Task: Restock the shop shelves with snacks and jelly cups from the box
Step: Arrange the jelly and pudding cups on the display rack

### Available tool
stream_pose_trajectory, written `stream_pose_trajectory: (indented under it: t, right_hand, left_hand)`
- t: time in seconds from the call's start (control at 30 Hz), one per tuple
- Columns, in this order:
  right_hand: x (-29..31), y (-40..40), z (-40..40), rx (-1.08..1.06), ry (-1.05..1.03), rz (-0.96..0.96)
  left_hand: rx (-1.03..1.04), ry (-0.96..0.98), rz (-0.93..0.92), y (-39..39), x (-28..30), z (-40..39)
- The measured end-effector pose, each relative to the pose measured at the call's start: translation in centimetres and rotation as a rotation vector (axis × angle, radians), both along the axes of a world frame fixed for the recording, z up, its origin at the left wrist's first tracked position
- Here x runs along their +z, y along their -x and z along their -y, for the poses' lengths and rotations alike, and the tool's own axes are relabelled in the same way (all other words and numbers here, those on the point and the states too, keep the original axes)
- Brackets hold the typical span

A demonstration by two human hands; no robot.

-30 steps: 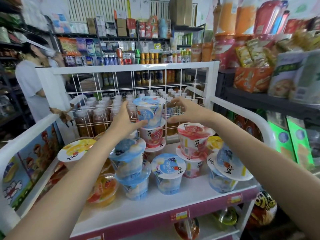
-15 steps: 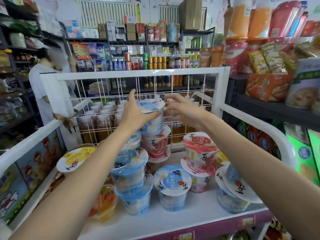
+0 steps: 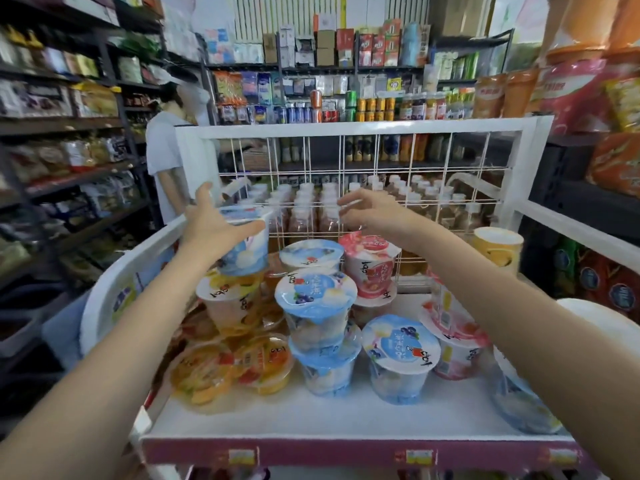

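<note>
Blue-lidded and tilted, the jelly cup (image 3: 246, 242) sat in the left hand (image 3: 211, 226), thumb hooked under its rim on the near side and fingers spread behind it, so the grip was firm but wide. It was held above the yellow cup (image 3: 231, 301) at the left rear of the white shelf (image 3: 311, 415), seemingly just touching that lid, though the contact was too blurred to be sure.

The right hand (image 3: 375, 216) hovered near the wire back (image 3: 346, 174), fingers loosely curled and holding nothing, apart from the pink cup (image 3: 371, 263) below it.

On the shelf, stacked blue cups (image 3: 317, 308) stood in the middle, another blue cup (image 3: 400, 355) nearer the front, flat orange jelly tubs (image 3: 232, 365) at the left front, and more cups at the right edge. No box was in view.

The step in hand looked like placing this cup as a second tier on the left stack. The next move would call for levelling the cup, centring its base on the yellow lid, and only then letting go; the free hand might steady the stack. Set down still tilted, it could slide off onto the tubs.
</note>
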State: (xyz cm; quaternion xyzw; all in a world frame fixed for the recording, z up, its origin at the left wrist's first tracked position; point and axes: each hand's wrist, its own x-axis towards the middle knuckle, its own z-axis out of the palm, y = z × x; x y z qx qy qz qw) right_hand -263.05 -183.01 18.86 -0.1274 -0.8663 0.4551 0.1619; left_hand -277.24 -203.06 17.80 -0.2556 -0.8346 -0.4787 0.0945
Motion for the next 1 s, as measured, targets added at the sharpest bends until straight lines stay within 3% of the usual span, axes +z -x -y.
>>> stream_pose_trajectory:
  t: [0.27, 0.37, 0.47, 0.6, 0.77, 1.0]
  right_hand:
    - [-1.1, 1.4, 1.4, -0.059, -0.065, -0.015]
    - [-1.1, 1.0, 1.2, -0.044, -0.099, -0.008]
    - [-0.8, 0.2, 0.3, -0.030, -0.117, 0.035]
    - [-0.4, -0.9, -1.4, 0.002, -0.267, 0.181]
    - [-0.6, 0.0, -3.3, 0.054, -0.634, 0.571]
    - [-0.1, 1.3, -5.1, 0.064, -0.608, 0.557]
  left_hand:
    - [-0.054, 0.019, -0.080, 0.6, -2.9, 1.2]
    - [-0.036, 0.169, -0.098, 0.3, -2.6, 1.3]
    - [0.026, 0.306, -0.293, -1.1, -1.8, 1.5]
    - [-0.175, 0.243, -0.438, -4.1, 0.1, -0.5]
    - [-0.486, 0.440, -0.285, -6.0, 0.5, -4.6]
    - [-0.571, 0.664, -0.101, -3.0, 0.6, -9.1]
